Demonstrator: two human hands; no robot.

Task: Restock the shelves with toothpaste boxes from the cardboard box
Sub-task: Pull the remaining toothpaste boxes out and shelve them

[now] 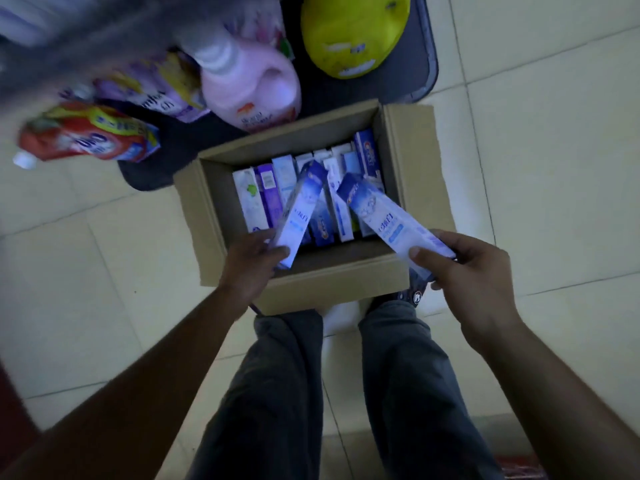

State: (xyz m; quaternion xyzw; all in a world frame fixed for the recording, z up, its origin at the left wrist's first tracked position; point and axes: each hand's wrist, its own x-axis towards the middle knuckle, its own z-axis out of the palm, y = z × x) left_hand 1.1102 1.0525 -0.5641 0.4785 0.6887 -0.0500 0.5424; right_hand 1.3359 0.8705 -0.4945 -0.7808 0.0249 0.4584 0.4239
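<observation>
Down on the pale tiled floor (554,168), right in front of the person's feet, sits the open cardboard box (408,143) with its flaps folded out. It's pretty full: a row of toothpaste boxes (249,199) is packed side by side inside, white, purple and blue ones, with their long sides running toward the camera. Left hand (249,268) grips a blue-and-white toothpaste box (301,206) by its near end, thumb across the top face and fingers curled underneath, while the far end tilts down into the cardboard box over the row. Right hand (464,271) does much the same with a second toothpaste box (384,216), pinching the near end between thumb and curled fingers. That one is angled the other way, so the two held ones make a sort of V, far ends near each other above the packed row but apart as far as I can tell. The near end of the right one hangs out past the front edge of the cardboard box. Both forearms are bare, and grey trousers (277,393) fill the bottom of the view. Behind the cardboard box there's a dark mat (346,95) with a pink jug (249,88) right up against the far wall. Beside the jug is a yellow rounded thing (353,32) I can't identify, plus a purple pouch (156,95) and a red pouch (86,133) off to the left. Top left corner is just blur.
</observation>
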